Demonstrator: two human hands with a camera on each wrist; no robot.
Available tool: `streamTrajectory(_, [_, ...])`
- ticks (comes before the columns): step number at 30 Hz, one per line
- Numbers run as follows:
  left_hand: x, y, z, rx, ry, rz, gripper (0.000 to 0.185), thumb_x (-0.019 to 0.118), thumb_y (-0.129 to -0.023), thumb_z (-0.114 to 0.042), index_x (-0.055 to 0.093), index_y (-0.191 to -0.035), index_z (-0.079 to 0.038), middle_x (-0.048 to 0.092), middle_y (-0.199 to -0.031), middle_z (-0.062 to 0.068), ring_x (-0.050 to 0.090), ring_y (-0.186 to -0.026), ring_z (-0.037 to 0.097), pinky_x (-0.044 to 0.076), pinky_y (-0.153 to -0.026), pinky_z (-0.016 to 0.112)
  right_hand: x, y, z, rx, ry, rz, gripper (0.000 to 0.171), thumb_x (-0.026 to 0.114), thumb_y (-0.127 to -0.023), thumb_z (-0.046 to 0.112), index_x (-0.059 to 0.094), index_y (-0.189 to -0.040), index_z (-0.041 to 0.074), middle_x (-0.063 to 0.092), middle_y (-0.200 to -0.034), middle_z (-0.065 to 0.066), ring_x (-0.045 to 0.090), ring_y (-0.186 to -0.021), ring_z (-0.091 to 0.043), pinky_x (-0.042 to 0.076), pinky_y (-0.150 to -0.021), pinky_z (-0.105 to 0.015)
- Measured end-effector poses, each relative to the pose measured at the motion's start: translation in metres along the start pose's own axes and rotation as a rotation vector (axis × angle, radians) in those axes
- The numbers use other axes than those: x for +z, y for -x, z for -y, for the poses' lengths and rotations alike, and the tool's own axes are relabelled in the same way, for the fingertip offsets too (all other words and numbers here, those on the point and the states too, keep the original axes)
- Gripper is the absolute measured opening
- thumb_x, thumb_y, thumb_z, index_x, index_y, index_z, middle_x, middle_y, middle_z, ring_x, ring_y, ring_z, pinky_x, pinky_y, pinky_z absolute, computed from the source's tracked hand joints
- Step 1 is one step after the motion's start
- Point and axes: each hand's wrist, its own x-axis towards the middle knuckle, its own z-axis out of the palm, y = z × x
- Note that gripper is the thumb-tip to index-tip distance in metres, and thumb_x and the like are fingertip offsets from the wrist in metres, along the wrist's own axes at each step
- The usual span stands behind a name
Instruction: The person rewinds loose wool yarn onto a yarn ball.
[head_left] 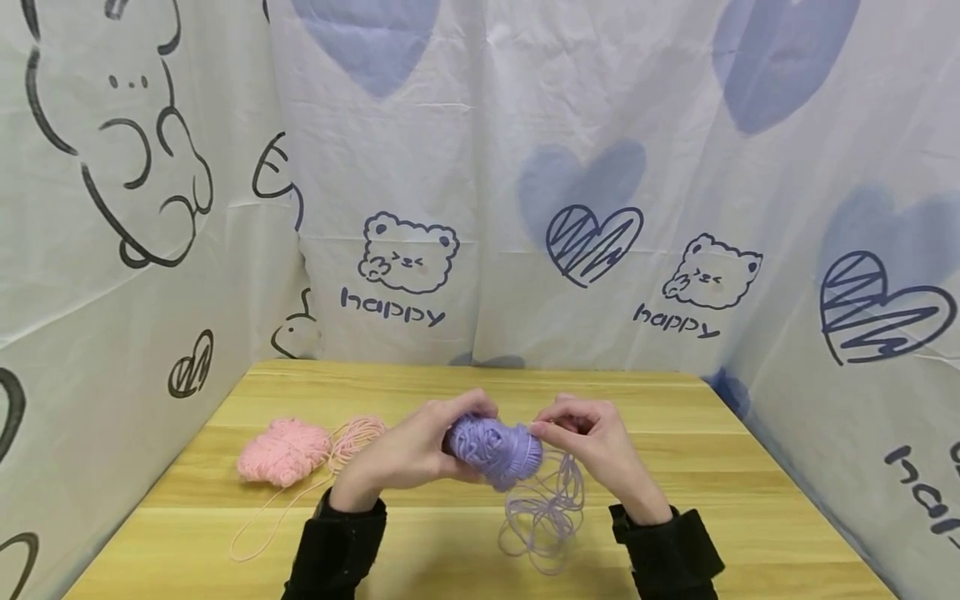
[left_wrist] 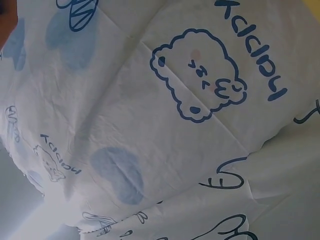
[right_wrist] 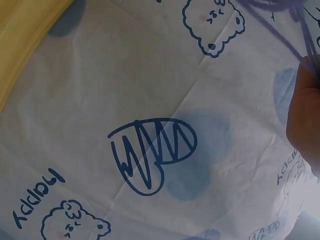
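Two hands are meeting near the middle of the head view, low down, just above the wooden surface (head_left: 675,417). The left hand (head_left: 405,454) is holding a purple yarn ball (head_left: 495,450), and its fingers are curling around the ball's left side. The right hand (head_left: 592,442) is sitting just to the right of the ball, and its fingers are pinching together on a thin purple strand (head_left: 547,508) at the ball's edge. More of that strand is hanging down in loose loops and lying on the surface below the hands. Both arms are wearing black sleeves (head_left: 337,546) at the bottom of the frame.

A pink yarn ball (head_left: 283,450) is lying on the surface at the lower left, well apart from the hands, with its pink strand (head_left: 300,492) trailing beside it.

A white cloth (head_left: 480,167) with bears, hearts and the word "happy" is hanging all around. Both wrist views are showing mostly this cloth.
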Motion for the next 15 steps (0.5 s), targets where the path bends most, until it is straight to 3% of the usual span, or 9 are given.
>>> streamTrajectory(6, [-0.001,0.000,0.001,0.047,0.052,0.032,0.055,0.081,-0.068,-0.003,0.053,-0.114,-0.014,0.065,-0.111,0.006,0.063,-0.098,0.014,0.054,-0.088,0.026,0.003,0.000,-0.001,0.012,-0.057,-0.001,0.004,0.068,-0.087,0.005,0.070,-0.090,0.004,0.040,-0.067,0.001,0.033,-0.058,-0.015,0.030,-0.052,-0.027])
streamTrajectory(15, [0.001,-0.001,-0.002,0.061,0.215,0.041,0.054,0.083,-0.069,-0.007,0.052,-0.114,-0.012,0.062,-0.111,0.011,0.062,-0.101,0.016,0.054,-0.090,0.031,0.011,-0.003,-0.008,-0.002,-0.132,0.014,0.012,0.063,-0.090,0.003,0.065,-0.091,-0.009,0.065,-0.081,0.009,0.053,-0.066,-0.001,0.048,-0.058,-0.019])
